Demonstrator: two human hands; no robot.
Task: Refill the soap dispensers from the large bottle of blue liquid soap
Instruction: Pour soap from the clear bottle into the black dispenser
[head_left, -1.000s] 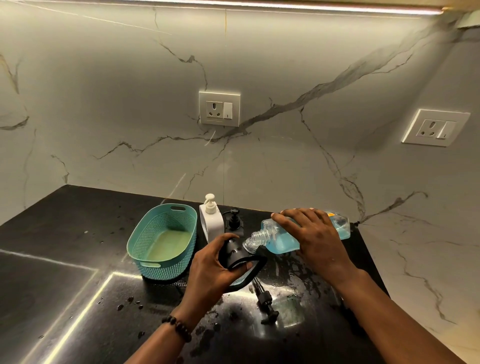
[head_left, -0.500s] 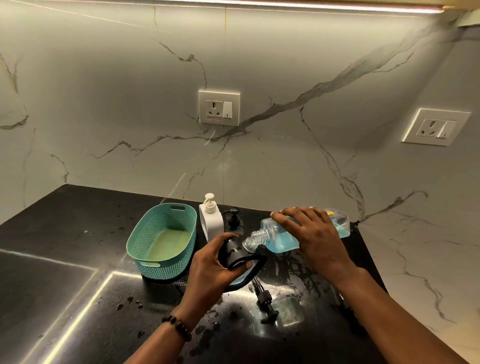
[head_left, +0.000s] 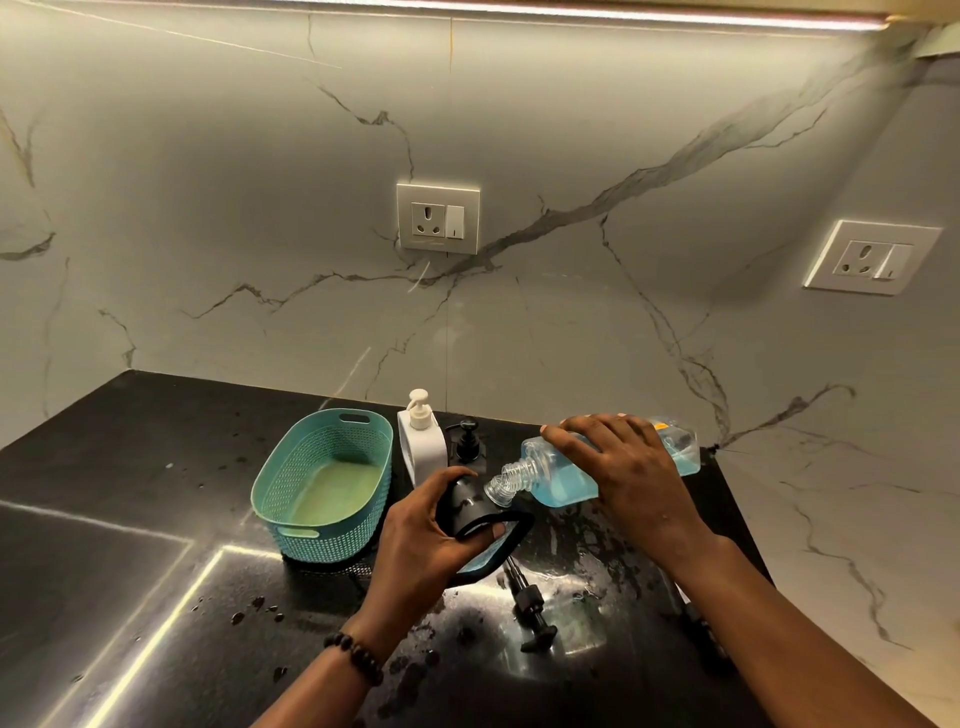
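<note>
Blue soap in large clear bottle (head_left: 566, 475), tipped on its side, neck touching mouth of black dispenser (head_left: 467, 506). Right hand (head_left: 631, 475) wrapped over bottle; left hand (head_left: 426, 540) curled round dispenser above wet black counter (head_left: 130, 519). Loose pump (head_left: 530, 603) lying below; teal basket (head_left: 322, 488), white dispenser (head_left: 422, 441) left.

A home kitchen: black stone countertop (head_left: 130, 493), marble-veined backsplash (head_left: 260, 208), wall sockets (head_left: 438, 218) and under-cabinet strip lighting (head_left: 571, 10).
</note>
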